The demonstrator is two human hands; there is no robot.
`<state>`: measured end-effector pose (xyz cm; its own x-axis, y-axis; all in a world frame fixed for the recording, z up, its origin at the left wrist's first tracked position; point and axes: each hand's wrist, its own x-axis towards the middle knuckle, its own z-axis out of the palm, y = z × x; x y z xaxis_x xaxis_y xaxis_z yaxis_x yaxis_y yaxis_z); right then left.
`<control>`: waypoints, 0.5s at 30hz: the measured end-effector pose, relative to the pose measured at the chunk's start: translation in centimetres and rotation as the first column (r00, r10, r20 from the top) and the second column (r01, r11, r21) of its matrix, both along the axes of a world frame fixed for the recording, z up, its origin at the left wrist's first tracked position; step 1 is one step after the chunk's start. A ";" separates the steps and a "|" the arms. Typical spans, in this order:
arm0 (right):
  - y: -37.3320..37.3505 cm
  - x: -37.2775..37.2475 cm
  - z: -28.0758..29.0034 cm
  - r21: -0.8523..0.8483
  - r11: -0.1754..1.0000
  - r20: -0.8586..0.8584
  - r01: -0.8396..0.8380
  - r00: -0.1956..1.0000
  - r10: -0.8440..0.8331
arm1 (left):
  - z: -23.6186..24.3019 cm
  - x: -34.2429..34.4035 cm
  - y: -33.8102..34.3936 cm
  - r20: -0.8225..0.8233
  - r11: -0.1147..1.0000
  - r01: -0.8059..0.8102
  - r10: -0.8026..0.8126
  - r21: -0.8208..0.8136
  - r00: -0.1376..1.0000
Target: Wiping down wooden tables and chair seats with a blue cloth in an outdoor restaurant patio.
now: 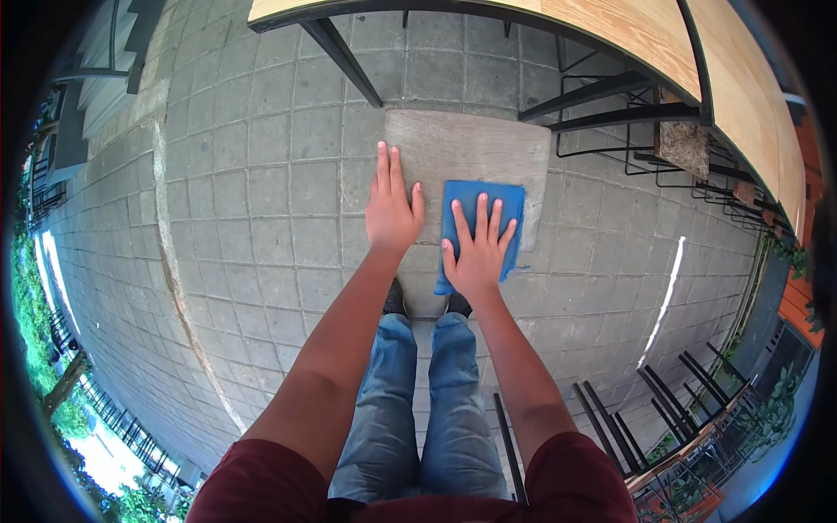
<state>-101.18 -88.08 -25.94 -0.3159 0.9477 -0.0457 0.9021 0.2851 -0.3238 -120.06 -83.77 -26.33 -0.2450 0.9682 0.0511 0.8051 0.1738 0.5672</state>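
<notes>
Our right hand [478,248] lies flat, fingers spread, on the blue cloth [481,218], long axis running near to far; our left hand [391,212], open and empty, sits just left of it.

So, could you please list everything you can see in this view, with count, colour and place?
Cloth: one, blue, flat under the right hand on the grey slab.
Slab: one, pale grey, square surface, centre, in front of the person.
Paving: grey square blocks, all around.
Wooden tabletops: at least two, light wood with black frames, top and right.
Black metal chair frames: several, under the tables at right and lower right.
Greenery: green, far left rim.
Left hand: flat on the slab, bare, beside the cloth.
Right hand: fingers spread, pressing on the cloth.
Legs: blue jeans, dark shoes, bottom centre.
</notes>
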 end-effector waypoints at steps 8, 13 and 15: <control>2.5 -1.0 0.4 -0.011 1.000 -0.041 0.029 0.999 -0.030 | -0.7 -0.4 -0.4 0.000 1.000 -0.003 0.003 0.019 1.000; 13.2 -2.6 -0.9 0.188 0.982 0.022 0.037 0.999 -0.042 | -0.7 0.2 -0.2 0.021 0.999 0.003 -0.004 0.039 1.000; 17.0 -3.9 -1.4 0.214 0.977 0.027 0.026 0.999 -0.033 | -0.6 -0.4 -0.3 0.001 1.000 0.002 -0.002 0.031 1.000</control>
<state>-105.10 -71.08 -27.34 -0.2890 0.9456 0.1496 0.9196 0.3177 -0.2311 -120.42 -84.09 -26.94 -0.2430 0.9667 0.0806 0.8047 0.1545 0.5732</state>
